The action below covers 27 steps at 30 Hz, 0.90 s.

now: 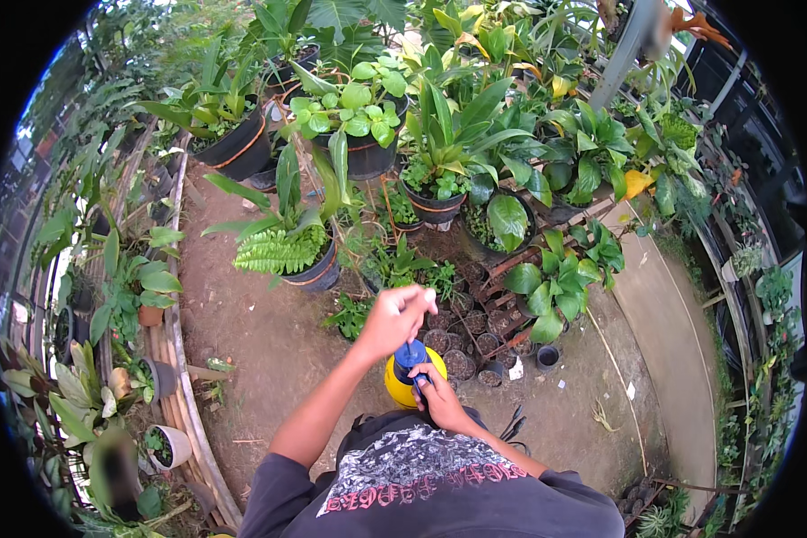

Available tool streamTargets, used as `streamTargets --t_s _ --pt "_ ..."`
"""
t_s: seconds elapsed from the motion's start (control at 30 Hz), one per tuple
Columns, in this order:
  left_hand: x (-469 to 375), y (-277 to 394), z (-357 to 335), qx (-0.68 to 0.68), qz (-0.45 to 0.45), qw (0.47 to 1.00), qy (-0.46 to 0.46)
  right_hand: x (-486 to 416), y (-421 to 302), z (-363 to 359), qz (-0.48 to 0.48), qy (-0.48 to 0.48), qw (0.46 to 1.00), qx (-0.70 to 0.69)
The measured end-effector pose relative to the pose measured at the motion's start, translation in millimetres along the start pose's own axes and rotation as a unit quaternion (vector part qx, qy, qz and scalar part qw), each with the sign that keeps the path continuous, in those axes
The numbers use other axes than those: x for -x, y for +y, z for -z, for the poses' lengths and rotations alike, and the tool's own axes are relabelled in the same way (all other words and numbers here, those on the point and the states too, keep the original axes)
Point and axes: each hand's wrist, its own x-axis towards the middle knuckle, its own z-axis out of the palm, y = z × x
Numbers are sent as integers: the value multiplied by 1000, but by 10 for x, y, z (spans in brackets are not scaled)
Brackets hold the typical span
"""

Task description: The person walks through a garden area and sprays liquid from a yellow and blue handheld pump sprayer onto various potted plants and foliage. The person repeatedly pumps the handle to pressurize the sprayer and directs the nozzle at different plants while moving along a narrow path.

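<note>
A yellow pressure sprayer (397,392) with a blue top (413,354) is upright just in front of my body. My left hand (395,319) is curled directly above it. A thin dark pump rod (408,350) runs from beneath the fist to the blue top; the pump handle is hidden within the fingers. Lower and to the right, my right hand (438,398) is closed around a blue grip (419,382) at the sprayer's side. The sprayer's nozzle cannot be made out, and my forearm and shirt hide part of its base.
Potted plants crowd the front, among them a fern (281,250) and a broad-leaved plant (552,286). Small soil-filled pots (458,363) cluster beside the sprayer near a rusty metal rack (511,302). A wooden plant bench (186,403) edges the left; a concrete strip (672,323) curves along the right.
</note>
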Motion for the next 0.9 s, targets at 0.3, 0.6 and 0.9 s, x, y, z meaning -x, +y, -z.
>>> streamTargets --t_s 0.3,0.6,0.9 --pt "-172 -106 -145 -252 -34 967 7 -124 -95 338 -45 -27 997 -58" --pt "140 -1416 -49 126 403 897 127 -213 -911 436 202 18 973 -111" --pt "-27 -1396 -334 311 236 914 111 -570 -1429 345 217 -18 975 -37"
